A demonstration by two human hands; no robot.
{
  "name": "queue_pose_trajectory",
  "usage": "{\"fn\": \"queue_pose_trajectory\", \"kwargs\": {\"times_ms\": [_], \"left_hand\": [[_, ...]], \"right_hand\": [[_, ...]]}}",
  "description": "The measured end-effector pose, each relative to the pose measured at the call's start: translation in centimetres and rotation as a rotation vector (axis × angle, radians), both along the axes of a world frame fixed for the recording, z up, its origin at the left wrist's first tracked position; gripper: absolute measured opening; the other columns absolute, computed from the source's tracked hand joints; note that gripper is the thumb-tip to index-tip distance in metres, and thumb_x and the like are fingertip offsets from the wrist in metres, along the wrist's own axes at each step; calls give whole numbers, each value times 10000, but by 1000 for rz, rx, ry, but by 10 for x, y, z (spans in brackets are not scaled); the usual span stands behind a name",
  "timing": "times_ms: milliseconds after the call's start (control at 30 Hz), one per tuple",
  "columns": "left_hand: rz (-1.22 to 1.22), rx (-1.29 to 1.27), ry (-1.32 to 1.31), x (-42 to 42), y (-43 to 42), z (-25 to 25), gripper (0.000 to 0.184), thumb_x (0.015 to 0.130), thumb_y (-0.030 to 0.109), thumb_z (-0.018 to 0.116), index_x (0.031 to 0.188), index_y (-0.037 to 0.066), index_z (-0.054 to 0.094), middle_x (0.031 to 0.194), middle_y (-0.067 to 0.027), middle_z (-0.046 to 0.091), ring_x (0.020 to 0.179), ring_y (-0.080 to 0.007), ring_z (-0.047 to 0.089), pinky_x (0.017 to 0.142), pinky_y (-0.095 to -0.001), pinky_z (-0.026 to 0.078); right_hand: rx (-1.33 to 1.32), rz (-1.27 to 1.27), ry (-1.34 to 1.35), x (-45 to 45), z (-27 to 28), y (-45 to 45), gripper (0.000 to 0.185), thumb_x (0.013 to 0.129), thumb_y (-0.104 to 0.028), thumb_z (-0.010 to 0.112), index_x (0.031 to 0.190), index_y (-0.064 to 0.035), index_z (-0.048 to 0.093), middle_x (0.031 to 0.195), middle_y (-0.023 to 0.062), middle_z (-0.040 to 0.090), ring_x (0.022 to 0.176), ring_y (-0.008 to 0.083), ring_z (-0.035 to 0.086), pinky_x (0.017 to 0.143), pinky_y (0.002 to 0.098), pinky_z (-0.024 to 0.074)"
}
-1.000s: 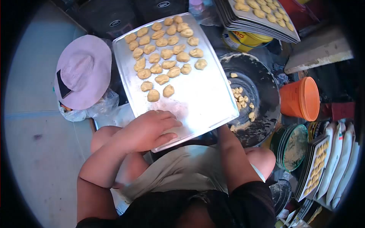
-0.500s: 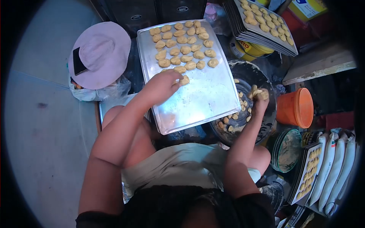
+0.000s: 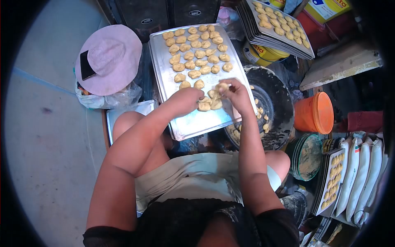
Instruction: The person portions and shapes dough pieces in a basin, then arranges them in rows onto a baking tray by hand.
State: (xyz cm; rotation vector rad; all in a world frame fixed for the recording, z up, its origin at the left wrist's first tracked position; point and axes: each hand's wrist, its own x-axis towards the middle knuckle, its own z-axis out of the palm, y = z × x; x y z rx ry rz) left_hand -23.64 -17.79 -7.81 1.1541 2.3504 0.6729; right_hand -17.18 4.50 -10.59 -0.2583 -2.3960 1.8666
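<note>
In the head view, a metal tray (image 3: pixel 185 126) lay before the seated person, its far part covered with rows of yellow dough lumps (image 3: pixel 200 54). Both hands worked over the near half of the tray. The right hand (image 3: pixel 238 95) came in over the tray's right edge, its grip clamped on a soft lump (image 3: pixel 222 87). The left hand (image 3: pixel 189 101) was over the tray's near left part, fingers curled beside a loose cluster (image 3: pixel 214 103) of dough; whether its grip had closed on a piece could not be told. Just right of the tray, partly behind its edge, a black basin (image 3: pixel 284 117) held small dough bits (image 3: pixel 266 126). Farther right of the tray stood orange buckets (image 3: pixel 314 113). Beyond its far right corner was a stack of loaded trays (image 3: pixel 283 25). Left of the tray, a pale hat (image 3: pixel 107 55) carried a dark phone (image 3: pixel 87 66) on its brim.
</note>
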Motion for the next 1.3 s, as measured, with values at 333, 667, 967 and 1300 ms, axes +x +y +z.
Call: {"fn": "queue_pose_trajectory", "kwargs": {"times_ms": [333, 667, 967, 1300], "left_hand": [[61, -87, 35, -3, 17, 7, 219, 797, 128, 601, 993, 43, 652, 908, -197, 656, 871, -381, 624, 778, -443, 482], [134, 277, 372, -21, 36, -11, 185, 834, 143, 621, 1003, 73, 649, 1002, -111, 610, 972, -303, 620, 786, -426, 512], [95, 30, 437, -37, 51, -17, 190, 811, 111, 583, 981, 107, 666, 963, -68, 609, 956, -275, 617, 772, -413, 522], [129, 142, 457, -26, 52, -10, 248, 823, 143, 622, 1067, 101, 640, 1029, -92, 589, 935, -298, 614, 784, -433, 505]], "right_hand": [[289, -44, 56, -36, -2, 0, 250, 764, -170, 772, 946, -37, 661, 808, 79, 617, 728, 195, 601, 669, 345, 485], [263, -97, -10, -28, 4, 12, 198, 795, -41, 715, 986, -22, 667, 756, 28, 635, 688, 102, 567, 659, 253, 472], [467, 241, -1, 18, 6, 4, 182, 777, -85, 674, 949, -24, 666, 892, 135, 662, 842, 257, 641, 784, 306, 503], [756, -223, 361, -35, -14, 30, 120, 795, -72, 677, 913, -63, 694, 856, 114, 672, 857, 300, 602, 803, 381, 477]]}}
